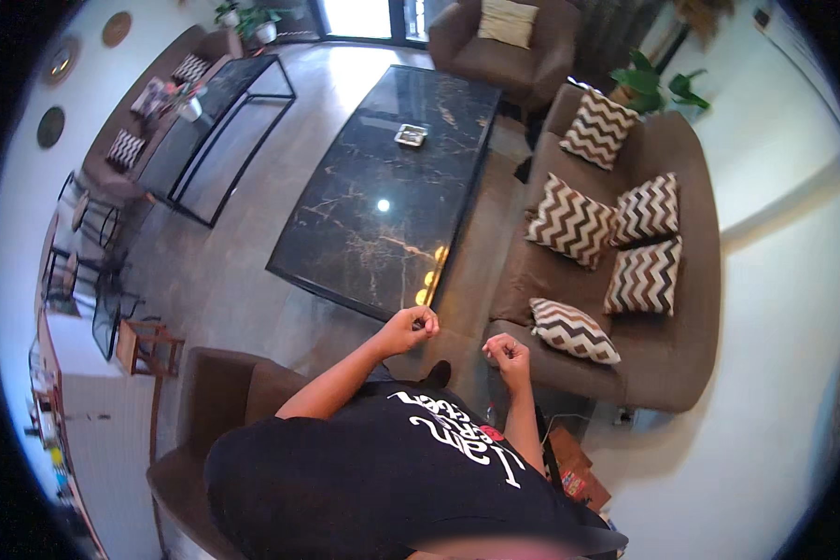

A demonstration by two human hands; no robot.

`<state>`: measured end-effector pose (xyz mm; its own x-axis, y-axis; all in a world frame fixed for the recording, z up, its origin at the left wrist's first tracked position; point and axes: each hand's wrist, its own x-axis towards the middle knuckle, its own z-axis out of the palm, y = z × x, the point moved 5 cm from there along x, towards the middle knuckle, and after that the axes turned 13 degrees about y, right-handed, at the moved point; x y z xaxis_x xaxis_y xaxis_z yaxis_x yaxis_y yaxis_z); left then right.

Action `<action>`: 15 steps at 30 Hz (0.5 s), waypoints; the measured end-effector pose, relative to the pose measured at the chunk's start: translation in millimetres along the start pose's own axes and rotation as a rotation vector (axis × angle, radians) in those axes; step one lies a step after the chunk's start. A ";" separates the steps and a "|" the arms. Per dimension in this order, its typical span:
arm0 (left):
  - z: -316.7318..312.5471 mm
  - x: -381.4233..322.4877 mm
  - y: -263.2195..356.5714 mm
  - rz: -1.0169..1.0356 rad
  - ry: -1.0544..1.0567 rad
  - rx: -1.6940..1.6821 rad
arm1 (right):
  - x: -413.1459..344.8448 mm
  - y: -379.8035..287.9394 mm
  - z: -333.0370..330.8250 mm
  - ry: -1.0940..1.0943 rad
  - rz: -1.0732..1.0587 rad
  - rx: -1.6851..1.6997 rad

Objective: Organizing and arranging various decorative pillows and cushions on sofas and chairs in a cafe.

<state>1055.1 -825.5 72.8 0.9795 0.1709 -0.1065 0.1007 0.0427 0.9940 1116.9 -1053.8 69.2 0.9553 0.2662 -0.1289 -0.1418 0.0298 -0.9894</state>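
Note:
My left hand (409,330) is held in front of my body with its fingers curled in. It appears just off the near end of a long black marble-patterned table (364,245). To the right, my right hand (511,360) is raised with bent fingers and a ring on one of them. The two hands are apart, and no object shows in either one. Closest to the right hand are the brown sofa (560,374) and its zigzag cushion (574,332). A small square ashtray-like dish (411,136) rests on the table's far half.
Several zigzag cushions (572,220) lie on the sofa. A brown armchair (210,399) stands behind me on the left, another armchair (504,59) beyond the table. At left are a dark console table (217,105), a wooden stool (143,346) and a white counter (105,420).

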 end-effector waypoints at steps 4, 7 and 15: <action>-37.3 -21.5 -7.6 0.026 0.144 -0.087 | 25.2 2.7 42.3 -0.119 0.012 -0.009; -69.7 -42.4 -12.2 0.021 0.259 -0.151 | 38.9 3.5 86.0 -0.217 0.065 0.032; -180.9 -100.3 -33.8 0.028 0.610 -0.267 | 46.3 9.1 230.7 -0.390 0.127 -0.005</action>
<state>921.9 -666.0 45.3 0.6989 0.6986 -0.1533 -0.0475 0.2593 0.9646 1100.0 -819.0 69.6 0.7602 0.6126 -0.2163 -0.2500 -0.0315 -0.9677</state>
